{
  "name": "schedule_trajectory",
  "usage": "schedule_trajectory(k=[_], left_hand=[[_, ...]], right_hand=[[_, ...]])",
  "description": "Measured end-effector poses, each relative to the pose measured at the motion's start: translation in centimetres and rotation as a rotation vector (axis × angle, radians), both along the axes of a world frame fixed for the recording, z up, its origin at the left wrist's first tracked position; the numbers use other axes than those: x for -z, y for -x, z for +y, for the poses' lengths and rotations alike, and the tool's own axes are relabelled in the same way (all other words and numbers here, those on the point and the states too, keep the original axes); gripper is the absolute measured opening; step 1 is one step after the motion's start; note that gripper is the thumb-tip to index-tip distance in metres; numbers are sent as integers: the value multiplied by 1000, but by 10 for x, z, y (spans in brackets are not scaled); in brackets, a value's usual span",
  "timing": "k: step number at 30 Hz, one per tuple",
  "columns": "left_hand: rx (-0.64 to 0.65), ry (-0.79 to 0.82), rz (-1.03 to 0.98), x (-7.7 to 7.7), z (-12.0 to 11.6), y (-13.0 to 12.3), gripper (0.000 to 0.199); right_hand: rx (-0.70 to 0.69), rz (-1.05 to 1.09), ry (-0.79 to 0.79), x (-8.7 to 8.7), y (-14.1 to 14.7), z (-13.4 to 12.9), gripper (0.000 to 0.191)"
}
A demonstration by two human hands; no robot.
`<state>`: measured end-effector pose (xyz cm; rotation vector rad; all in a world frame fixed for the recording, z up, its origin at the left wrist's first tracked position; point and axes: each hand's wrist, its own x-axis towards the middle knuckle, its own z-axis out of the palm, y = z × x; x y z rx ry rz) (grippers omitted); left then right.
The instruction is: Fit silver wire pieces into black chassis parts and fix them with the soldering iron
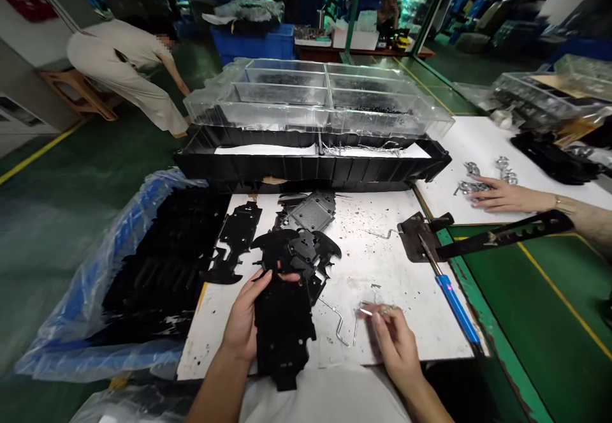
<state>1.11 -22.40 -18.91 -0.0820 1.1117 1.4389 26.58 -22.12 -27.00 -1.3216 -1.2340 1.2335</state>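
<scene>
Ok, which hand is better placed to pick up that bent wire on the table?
Probably the right hand: it sits nearer the bent wire, though it pinches a small metal piece. The left hand is farther off, holding the black plastic panel.

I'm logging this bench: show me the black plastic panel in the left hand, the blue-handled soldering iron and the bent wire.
Black plastic panel [282, 340], head view, on its middle.
Blue-handled soldering iron [458, 307], head view, on the blue handle.
Bent wire [338, 328], head view, on its bend.
</scene>
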Motion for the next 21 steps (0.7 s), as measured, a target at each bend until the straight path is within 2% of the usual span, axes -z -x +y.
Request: schedule_trajectory(k=[3, 5, 9, 13, 16, 19, 21], left_hand=[[-5, -20, 3, -1, 4, 0, 15], [-13, -36, 23, -4, 8, -2, 17], [14, -68, 122, -17, 17, -15, 28], [172, -179, 207, -38, 24, -38, 37], [277, -291, 235, -49, 28, -52, 30], [314, -301, 262, -52, 32, -61, 22], [326, -293, 250, -51, 35, -64, 20]], right_hand=[[-24, 114, -40, -9, 17, 29, 28], [10, 207, -58, -23, 25, 47, 26], [44, 423, -38, -67, 34, 67, 20], [17, 612, -7, -103, 40, 68, 17], [-2, 707, -31, -113, 43, 64, 11], [-30, 631, -181, -112, 44, 58, 4], [-54, 531, -300, -108, 43, 55, 6]])
